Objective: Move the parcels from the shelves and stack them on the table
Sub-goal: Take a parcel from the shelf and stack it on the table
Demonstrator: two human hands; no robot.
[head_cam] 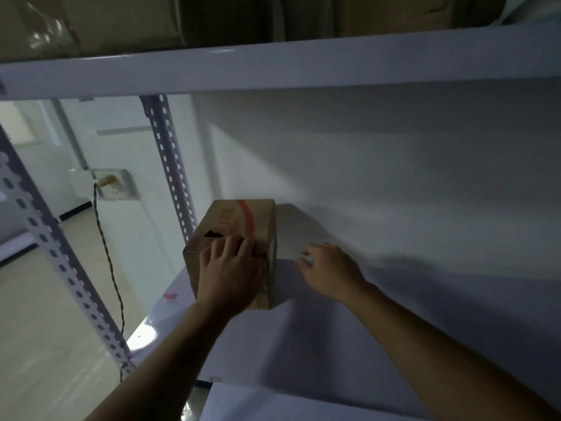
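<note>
A small brown cardboard parcel (243,220) with a red stripe of tape stands near the left end of a white metal shelf (379,314). My left hand (230,271) lies over the parcel's near top edge, fingers spread on its top face. My right hand (331,268) hovers just to the right of the parcel, fingers apart and pointing at its right side, with a small gap between. The parcel's near face is mostly hidden behind my left hand.
A white shelf board (273,65) runs overhead, with brown boxes (127,19) on it. Perforated uprights (170,159) stand left of the parcel. A wall socket (112,182) with a dangling twisted cable (106,253) is at left. Pale floor lies below left.
</note>
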